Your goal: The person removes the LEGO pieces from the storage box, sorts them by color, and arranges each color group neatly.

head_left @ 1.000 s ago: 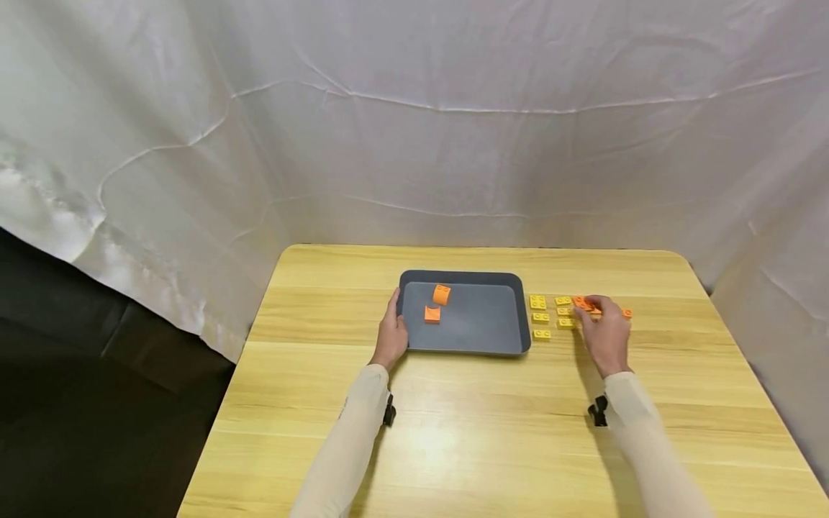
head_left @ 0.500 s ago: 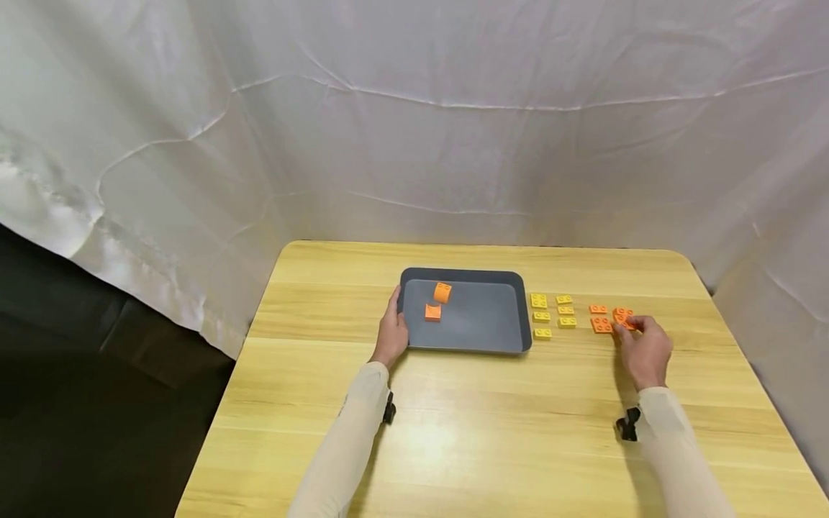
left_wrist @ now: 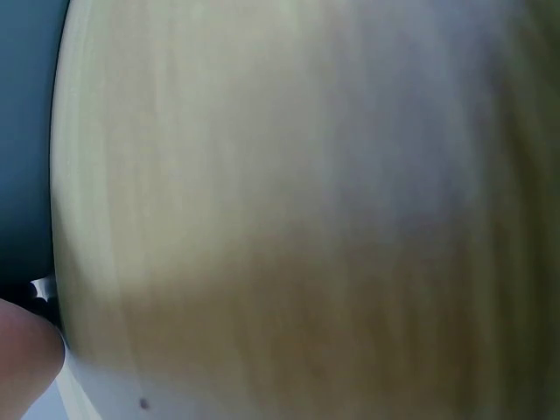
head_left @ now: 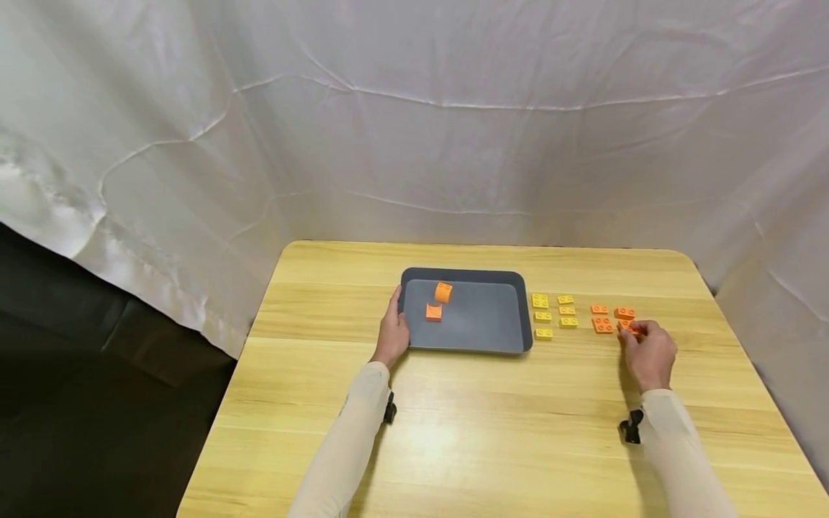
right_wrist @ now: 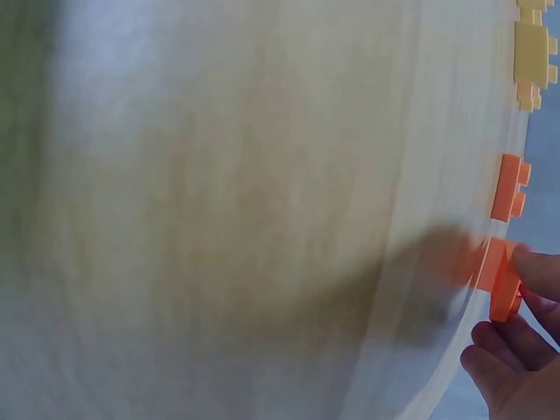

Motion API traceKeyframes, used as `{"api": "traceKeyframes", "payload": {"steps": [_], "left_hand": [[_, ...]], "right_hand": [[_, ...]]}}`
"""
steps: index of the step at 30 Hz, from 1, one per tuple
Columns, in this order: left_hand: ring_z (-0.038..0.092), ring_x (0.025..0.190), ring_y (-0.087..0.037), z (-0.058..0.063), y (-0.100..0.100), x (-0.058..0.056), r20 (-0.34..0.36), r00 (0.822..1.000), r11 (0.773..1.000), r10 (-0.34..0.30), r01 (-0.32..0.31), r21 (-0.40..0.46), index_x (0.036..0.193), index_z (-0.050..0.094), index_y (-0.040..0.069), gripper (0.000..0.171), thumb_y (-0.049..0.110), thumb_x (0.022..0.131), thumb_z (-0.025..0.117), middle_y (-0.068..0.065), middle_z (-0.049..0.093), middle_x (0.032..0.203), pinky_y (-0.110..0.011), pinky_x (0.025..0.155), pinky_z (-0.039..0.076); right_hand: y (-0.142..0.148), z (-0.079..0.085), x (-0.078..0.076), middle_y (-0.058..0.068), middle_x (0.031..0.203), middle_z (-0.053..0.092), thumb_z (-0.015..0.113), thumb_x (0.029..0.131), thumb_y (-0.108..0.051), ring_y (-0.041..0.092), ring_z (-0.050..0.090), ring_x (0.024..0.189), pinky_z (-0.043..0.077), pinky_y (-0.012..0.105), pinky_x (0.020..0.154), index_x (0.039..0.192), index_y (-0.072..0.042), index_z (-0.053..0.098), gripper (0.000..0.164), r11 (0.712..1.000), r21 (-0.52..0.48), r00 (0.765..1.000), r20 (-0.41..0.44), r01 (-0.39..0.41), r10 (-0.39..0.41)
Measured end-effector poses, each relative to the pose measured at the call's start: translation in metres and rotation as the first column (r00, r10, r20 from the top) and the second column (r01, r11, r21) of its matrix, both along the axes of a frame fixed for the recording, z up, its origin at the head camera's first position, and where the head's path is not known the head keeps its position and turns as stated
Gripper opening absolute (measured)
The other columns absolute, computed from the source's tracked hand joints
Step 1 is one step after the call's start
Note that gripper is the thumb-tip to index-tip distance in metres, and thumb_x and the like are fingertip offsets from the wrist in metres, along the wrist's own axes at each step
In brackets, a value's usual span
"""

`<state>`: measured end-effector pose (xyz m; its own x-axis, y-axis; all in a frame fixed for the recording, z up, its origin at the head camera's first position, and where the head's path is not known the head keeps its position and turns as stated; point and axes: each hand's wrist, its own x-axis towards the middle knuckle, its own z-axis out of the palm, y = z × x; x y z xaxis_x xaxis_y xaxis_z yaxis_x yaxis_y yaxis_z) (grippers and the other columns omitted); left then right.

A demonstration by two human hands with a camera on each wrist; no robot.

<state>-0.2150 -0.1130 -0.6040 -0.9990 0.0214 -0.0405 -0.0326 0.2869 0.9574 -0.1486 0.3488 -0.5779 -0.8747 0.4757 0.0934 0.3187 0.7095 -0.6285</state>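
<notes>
My right hand (head_left: 650, 356) pinches an orange toy building brick (head_left: 627, 327) at the right end of the brick group. In the right wrist view that brick (right_wrist: 505, 289) sits between thumb and fingertips, low over the wooden table. Just behind it lies another orange brick (head_left: 624, 313); to its left are a square orange brick (head_left: 602, 326) and a narrow orange one (head_left: 599, 309). My left hand (head_left: 391, 337) grips the left rim of a dark grey tray (head_left: 473, 350). Inside the tray are a curved orange brick (head_left: 443, 292) and a small orange piece (head_left: 433, 313).
Between the tray and the orange bricks, several yellow bricks (head_left: 568, 323) lie in two columns. The wooden table (head_left: 479, 432) ends at a pale curtain (head_left: 453, 158) behind. Dark fabric (head_left: 97, 403) hangs at the left.
My right hand has carried an orange brick rightward from beside the yellow bricks, then slightly toward me, to a spot in front of another orange brick. The left hand stays at the tray.
</notes>
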Motion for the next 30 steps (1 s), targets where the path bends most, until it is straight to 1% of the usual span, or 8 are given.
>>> {"api": "traceKeyframes", "payload": {"steps": [5, 7, 9, 12, 14, 19, 27, 30], "left_hand": [[0.026, 0.154, -0.034, -0.0004, 0.0000, -0.0003, 0.009, 1.000, 1.000, -0.003, 0.003, -0.001, 0.168, 0.020, 0.014, 0.060, -0.001, 0.111, 0.033, -0.013, 0.025, 0.170, -0.050, 0.126, 0.023], [0.026, 0.154, -0.034, -0.0001, 0.0002, -0.0003, 0.011, 1.000, 1.000, -0.003, 0.003, -0.003, 0.168, 0.020, 0.014, 0.060, -0.001, 0.111, 0.033, -0.013, 0.025, 0.170, -0.050, 0.126, 0.024], [0.026, 0.154, -0.033, 0.0007, 0.0006, -0.0001, 0.012, 1.000, 1.000, -0.003, 0.003, -0.003, 0.168, 0.020, 0.014, 0.060, 0.000, 0.111, 0.033, -0.013, 0.025, 0.170, -0.049, 0.126, 0.023], [0.025, 0.154, -0.033, 0.0011, 0.0009, -0.0001, 0.012, 1.000, 1.000, -0.005, 0.005, -0.005, 0.168, 0.020, 0.015, 0.061, -0.001, 0.111, 0.033, -0.013, 0.025, 0.170, -0.049, 0.126, 0.023], [0.025, 0.154, -0.033, 0.0012, 0.0010, -0.0002, 0.011, 1.000, 1.000, -0.007, 0.007, -0.006, 0.168, 0.019, 0.015, 0.061, -0.001, 0.111, 0.033, -0.012, 0.025, 0.170, -0.048, 0.126, 0.023], [0.025, 0.154, -0.032, 0.0008, 0.0006, -0.0004, 0.008, 1.000, 1.000, -0.007, 0.007, -0.010, 0.168, 0.020, 0.014, 0.061, -0.002, 0.111, 0.033, -0.012, 0.024, 0.170, -0.047, 0.126, 0.023], [0.026, 0.154, -0.032, 0.0005, -0.0003, -0.0002, 0.011, 1.000, 1.000, -0.004, 0.004, -0.018, 0.168, 0.020, 0.015, 0.061, -0.001, 0.111, 0.033, -0.012, 0.025, 0.170, -0.047, 0.126, 0.023], [0.027, 0.154, -0.033, 0.0002, -0.0005, -0.0006, 0.012, 1.000, 1.000, -0.001, 0.001, -0.016, 0.168, 0.020, 0.014, 0.060, -0.001, 0.111, 0.033, -0.013, 0.025, 0.170, -0.048, 0.126, 0.023]], "right_hand": [[0.0008, -0.0019, 0.0008, 0.037, 0.117, 0.064, 0.067, 0.102, -0.010, 0.050, 0.062, 0.107, 0.052, 0.058, 0.089, 0.117, 0.013, 0.064, 0.027, 1.000, 0.024, 1.000, 0.015, -0.018, 0.017], [0.0016, -0.0034, 0.0011, 0.035, 0.114, 0.065, 0.069, 0.101, -0.010, 0.047, 0.063, 0.102, 0.053, 0.052, 0.082, 0.115, 0.012, 0.065, 0.026, 0.999, 0.030, 1.000, 0.015, -0.024, 0.023], [0.0026, -0.0052, 0.0014, 0.034, 0.110, 0.066, 0.070, 0.101, -0.011, 0.045, 0.063, 0.097, 0.050, 0.043, 0.074, 0.114, 0.011, 0.066, 0.026, 0.999, 0.034, 1.000, 0.015, -0.027, 0.026], [0.0040, -0.0078, 0.0013, 0.031, 0.105, 0.067, 0.072, 0.099, -0.011, 0.042, 0.063, 0.092, 0.045, 0.036, 0.069, 0.112, 0.011, 0.068, 0.025, 0.999, 0.037, 1.000, 0.009, -0.026, 0.025], [0.0046, -0.0090, 0.0010, 0.031, 0.103, 0.068, 0.073, 0.099, -0.010, 0.043, 0.064, 0.091, 0.045, 0.038, 0.070, 0.111, 0.011, 0.068, 0.025, 0.999, 0.045, 1.000, 0.002, -0.029, 0.029], [0.0046, -0.0100, -0.0007, 0.032, 0.103, 0.068, 0.070, 0.100, -0.011, 0.045, 0.064, 0.092, 0.049, 0.049, 0.076, 0.113, 0.013, 0.069, 0.027, 0.997, 0.060, 0.999, -0.001, -0.049, 0.049], [0.0020, -0.0079, -0.0001, 0.034, 0.106, 0.068, 0.064, 0.104, -0.010, 0.048, 0.065, 0.094, 0.052, 0.056, 0.079, 0.113, 0.014, 0.069, 0.026, 0.996, 0.064, 0.997, -0.018, -0.067, 0.068], [0.0011, -0.0069, 0.0001, 0.034, 0.104, 0.068, 0.062, 0.104, -0.008, 0.048, 0.064, 0.093, 0.051, 0.056, 0.078, 0.112, 0.013, 0.069, 0.024, 0.996, 0.070, 0.997, -0.028, -0.063, 0.065]]}}
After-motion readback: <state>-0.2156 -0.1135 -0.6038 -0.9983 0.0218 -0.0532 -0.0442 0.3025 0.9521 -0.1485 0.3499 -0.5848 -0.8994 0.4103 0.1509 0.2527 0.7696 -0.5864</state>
